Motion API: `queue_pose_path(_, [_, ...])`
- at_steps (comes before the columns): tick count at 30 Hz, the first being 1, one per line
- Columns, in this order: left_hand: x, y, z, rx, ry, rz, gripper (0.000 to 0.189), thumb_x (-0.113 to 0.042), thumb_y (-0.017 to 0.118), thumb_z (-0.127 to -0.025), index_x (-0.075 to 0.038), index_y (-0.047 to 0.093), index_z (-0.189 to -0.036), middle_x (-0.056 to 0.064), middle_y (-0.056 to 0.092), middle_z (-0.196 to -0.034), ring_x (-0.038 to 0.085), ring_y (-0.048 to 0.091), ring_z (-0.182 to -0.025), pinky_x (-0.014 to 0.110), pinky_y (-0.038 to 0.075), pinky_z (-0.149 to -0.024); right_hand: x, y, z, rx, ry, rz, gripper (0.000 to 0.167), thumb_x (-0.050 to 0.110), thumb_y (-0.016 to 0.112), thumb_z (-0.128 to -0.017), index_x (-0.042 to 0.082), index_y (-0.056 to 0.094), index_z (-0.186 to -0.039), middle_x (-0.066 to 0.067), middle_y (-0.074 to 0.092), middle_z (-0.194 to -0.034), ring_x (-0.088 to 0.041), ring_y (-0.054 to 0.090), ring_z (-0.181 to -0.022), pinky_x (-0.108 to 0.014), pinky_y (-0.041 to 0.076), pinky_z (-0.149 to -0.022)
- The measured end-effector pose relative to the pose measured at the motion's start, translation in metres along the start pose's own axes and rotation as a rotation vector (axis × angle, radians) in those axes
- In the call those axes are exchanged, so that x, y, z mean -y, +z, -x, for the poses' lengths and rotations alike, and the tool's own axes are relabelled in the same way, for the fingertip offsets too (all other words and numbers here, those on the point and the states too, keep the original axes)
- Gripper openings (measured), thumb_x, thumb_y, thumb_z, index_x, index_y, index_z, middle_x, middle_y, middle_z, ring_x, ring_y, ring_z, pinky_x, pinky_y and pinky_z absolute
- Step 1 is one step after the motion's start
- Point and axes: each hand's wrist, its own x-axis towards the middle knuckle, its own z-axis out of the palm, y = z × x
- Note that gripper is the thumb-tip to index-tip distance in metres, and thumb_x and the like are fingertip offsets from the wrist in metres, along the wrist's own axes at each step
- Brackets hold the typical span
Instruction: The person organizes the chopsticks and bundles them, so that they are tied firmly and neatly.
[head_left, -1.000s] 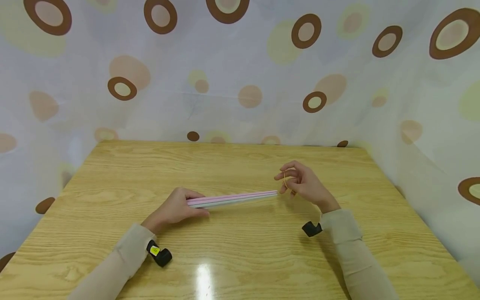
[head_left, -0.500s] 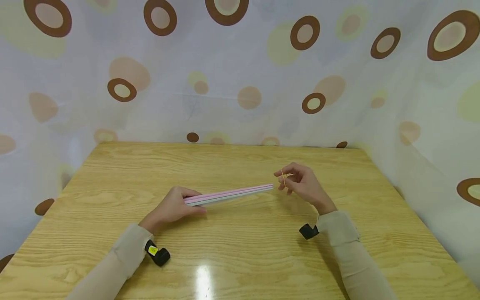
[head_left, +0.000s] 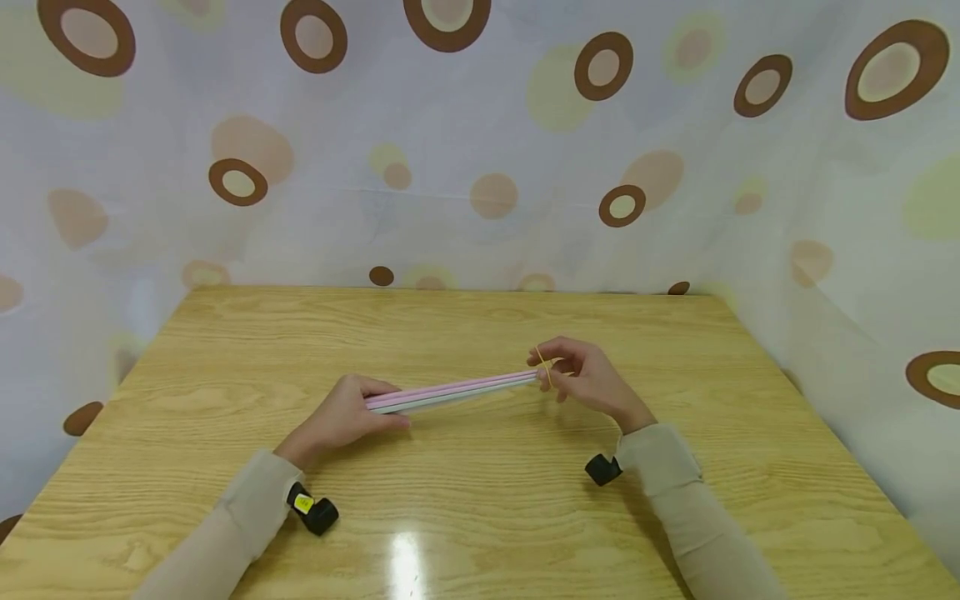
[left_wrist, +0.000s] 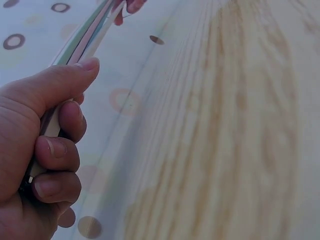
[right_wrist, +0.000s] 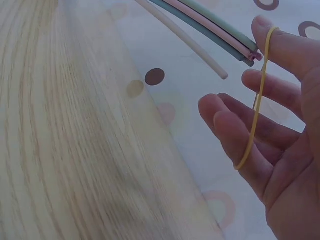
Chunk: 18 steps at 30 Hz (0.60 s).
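Note:
A bundle of slim pastel chopsticks (head_left: 457, 390) slants over the table, its narrow ends toward the right. My left hand (head_left: 348, 412) grips the thick ends, thumb along one side and fingers curled round in the left wrist view. A thin yellow rubber band (right_wrist: 256, 117) is stretched as a loop over the thumb and fingers of my right hand (head_left: 588, 379), which are spread apart. The chopstick tips lie beside that loop, close to the fingertips. Pink, green and blue-grey chopsticks bunch together in the right wrist view, while a pale chopstick (right_wrist: 187, 40) stands apart from them.
Beneath both hands lies a wood-grain table (head_left: 480, 517). A pale curtain (head_left: 450, 150) with brown and peach spots hangs behind it and along its sides. Small black cameras (head_left: 321, 517) sit on both wrists, at the cuffs of beige sleeves.
My right hand has moved left and slightly down, bringing the stretched rubber band to the chopstick tips. The tips rose a little, while my left hand kept its grip and shifted slightly left.

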Motion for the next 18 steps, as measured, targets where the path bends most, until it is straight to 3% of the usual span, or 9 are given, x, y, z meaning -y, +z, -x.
queue_pose_path(7, [-0.006, 0.000, 0.000, 0.001, 0.027, 0.003, 0.034, -0.021, 0.082, -0.077, -0.006, 0.074, -0.106, 0.007, 0.072, -0.095, 0.015, 0.058, -0.078, 0.027, 0.049, -0.069, 0.002, 0.013, -0.003, -0.007, -0.028, -0.019, 0.027, 0.004, 0.059, -0.094, -0.004, 0.058, -0.120, -0.025, 0.063, -0.111, -0.018, 0.067, -0.070, -0.035, 0.052, -0.052])
queue_pose_path(13, [-0.007, 0.002, -0.001, 0.000, 0.043, 0.006, 0.031, -0.021, 0.082, -0.076, -0.007, 0.075, -0.103, 0.006, 0.072, -0.094, 0.014, 0.057, -0.077, 0.026, 0.049, -0.068, -0.001, 0.023, -0.005, -0.002, -0.088, -0.093, 0.023, 0.000, 0.058, -0.093, -0.007, 0.058, -0.115, -0.006, 0.066, -0.101, -0.025, 0.064, -0.063, -0.037, 0.051, -0.048])
queue_pose_path(18, [-0.007, 0.001, 0.000, 0.008, 0.037, 0.018, 0.032, -0.022, 0.083, -0.076, -0.006, 0.075, -0.102, 0.006, 0.072, -0.093, 0.015, 0.057, -0.076, 0.026, 0.049, -0.066, -0.002, 0.030, -0.005, -0.012, -0.111, -0.155, 0.019, -0.002, 0.056, -0.094, -0.007, 0.059, -0.112, 0.003, 0.068, -0.098, -0.019, 0.063, -0.061, -0.034, 0.049, -0.047])
